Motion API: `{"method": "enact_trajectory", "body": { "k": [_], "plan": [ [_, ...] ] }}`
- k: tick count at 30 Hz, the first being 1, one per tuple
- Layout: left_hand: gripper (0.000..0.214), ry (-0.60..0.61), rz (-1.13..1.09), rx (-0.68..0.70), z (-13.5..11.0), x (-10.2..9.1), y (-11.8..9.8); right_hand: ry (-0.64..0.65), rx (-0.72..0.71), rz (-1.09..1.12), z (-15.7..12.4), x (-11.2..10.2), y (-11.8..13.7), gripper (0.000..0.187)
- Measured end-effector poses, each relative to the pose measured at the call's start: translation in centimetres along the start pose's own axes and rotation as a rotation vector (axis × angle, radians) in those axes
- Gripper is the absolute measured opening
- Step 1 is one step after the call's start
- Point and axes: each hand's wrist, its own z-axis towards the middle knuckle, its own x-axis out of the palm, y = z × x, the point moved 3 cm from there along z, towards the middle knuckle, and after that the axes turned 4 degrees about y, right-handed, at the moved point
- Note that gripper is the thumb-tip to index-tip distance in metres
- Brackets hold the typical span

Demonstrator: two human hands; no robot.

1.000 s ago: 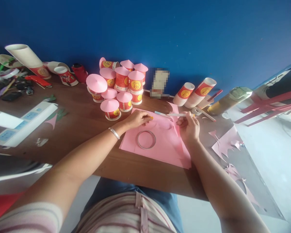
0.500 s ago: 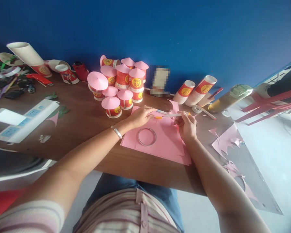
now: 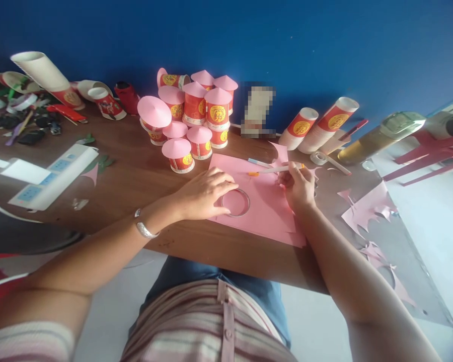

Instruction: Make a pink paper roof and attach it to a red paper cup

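In my right hand is a slim white pen with an orange end, pinched between thumb and fingers, its point toward the left over the paper. My left hand is open, thumb and fingers spread at the left side of a thin metal ring; whether it grips the ring cannot be told. That ring lies flat on the stacked pink paper sheets. An orange pen cap and a blue-ended white stick are on the paper near the pen.
Red paper cups with pink cone tops stand behind the paper. Stacked cups, a tape roll and a bottle are at right, with pink scraps nearer me. A power strip lies left.
My left hand has moved from the pen area down and left to the ring. My right hand keeps the pen. The view has shifted slightly.
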Motion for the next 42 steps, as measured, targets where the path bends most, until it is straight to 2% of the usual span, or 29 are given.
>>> {"method": "enact_trajectory", "body": {
  "k": [8,19,26,30,42],
  "plan": [
    [0.067,0.069,0.028,-0.082,0.5,1.4,-0.7,-0.007,0.032,0.000,-0.1,0.1,-0.1,0.042],
    [0.049,0.109,0.012,-0.096,0.7,2.7,-0.2,0.006,0.050,-0.051,-0.1,0.2,-0.1,0.043],
    [0.063,0.049,-0.047,-0.134,0.5,2.0,-0.3,0.015,0.058,-0.002,0.0,0.1,-0.4,0.043],
    [0.063,0.005,-0.021,-0.157,0.8,1.7,-0.2,0.015,0.053,-0.007,-0.1,0.2,-0.3,0.043],
    [0.053,0.093,0.027,-0.154,1.7,2.2,0.2,0.036,0.032,-0.053,-0.4,0.6,0.1,0.041]
  ]
}}
